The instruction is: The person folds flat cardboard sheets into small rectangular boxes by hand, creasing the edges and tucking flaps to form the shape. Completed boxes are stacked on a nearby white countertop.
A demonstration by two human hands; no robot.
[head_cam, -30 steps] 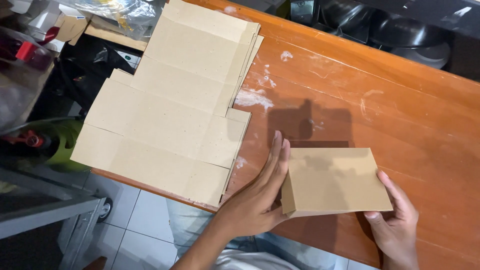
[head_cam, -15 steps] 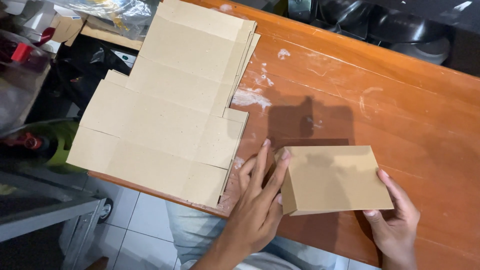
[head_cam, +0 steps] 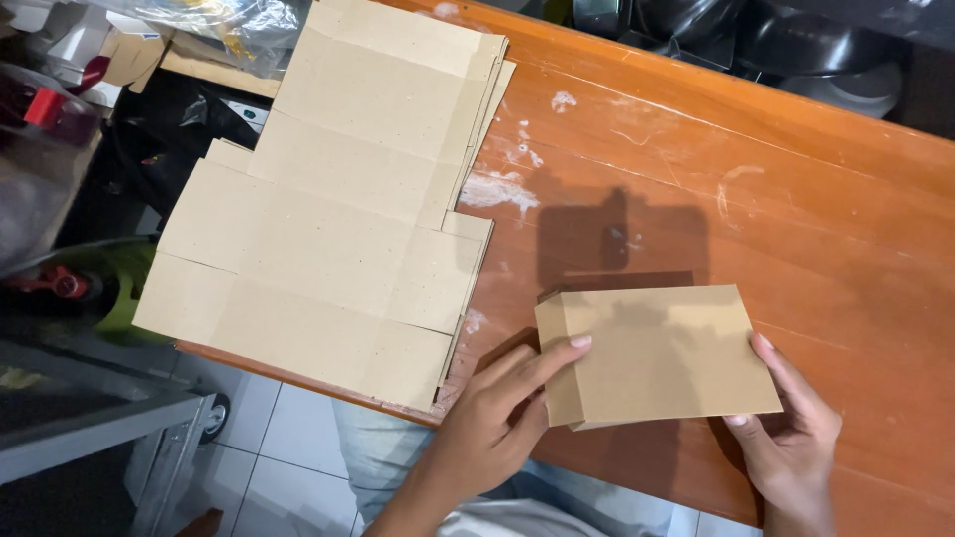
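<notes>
A small folded brown cardboard box (head_cam: pixel 662 353) is held just above the near edge of an orange wooden table (head_cam: pixel 796 199). My left hand (head_cam: pixel 497 413) presses against the box's left side, index finger along its left top edge. My right hand (head_cam: pixel 791 438) grips its right lower corner from beneath, fingertips on the edge. To the left lies a stack of flat, unfolded cardboard box blanks (head_cam: pixel 338 199), overhanging the table's left edge.
White paint smears (head_cam: pixel 497 189) mark the tabletop near the blanks. Dark pans and bowls (head_cam: pixel 786 50) sit beyond the far edge. Plastic bags and clutter (head_cam: pixel 199 30) crowd the upper left. A grey metal shelf (head_cam: pixel 90 418) and tiled floor lie below left.
My left hand slid from flat beside the box to its left edge, fingers closing around it. The box shifted slightly and turned flatter toward me. The right hand kept its hold.
</notes>
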